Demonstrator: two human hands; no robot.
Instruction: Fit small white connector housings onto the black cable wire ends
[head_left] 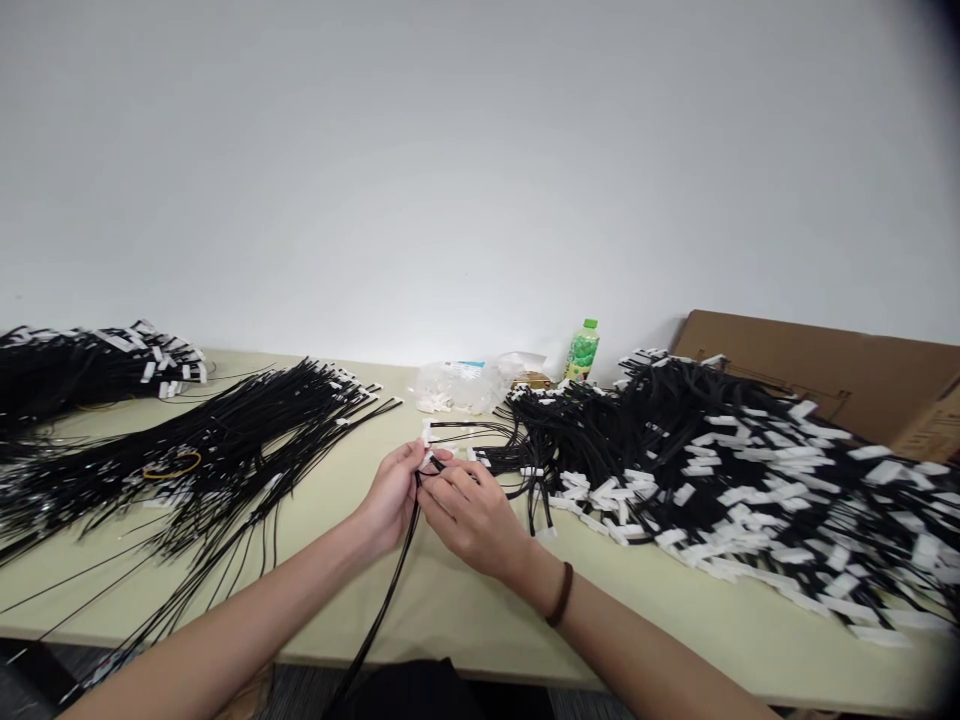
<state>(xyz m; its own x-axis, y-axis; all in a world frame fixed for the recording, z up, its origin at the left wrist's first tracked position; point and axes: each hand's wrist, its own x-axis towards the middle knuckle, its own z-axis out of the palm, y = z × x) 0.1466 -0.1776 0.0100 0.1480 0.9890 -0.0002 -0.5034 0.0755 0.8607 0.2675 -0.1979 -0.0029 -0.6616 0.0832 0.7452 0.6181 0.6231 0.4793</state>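
My left hand point(391, 495) is closed in a pinch at a small white connector point(428, 457), its thumb and finger on it. Close beside it, my right hand point(466, 512) is closed with its fingertips on the black cables point(402, 560) at that connector. From between the hands these cables hang down over the table's front edge toward my lap. The fingers partly cover the connector, so how the wires sit in it is hidden. Just beyond my fingers lie looped black cables point(480, 426) with white ends.
Bundled black cables point(225, 455) lie on the left of the pale table point(450, 620). A large heap of cables with white connectors point(750, 490) covers the right. Behind are a plastic bag of white parts point(454, 388), a green-capped bottle point(583, 352) and a cardboard box point(810, 370) against the wall.
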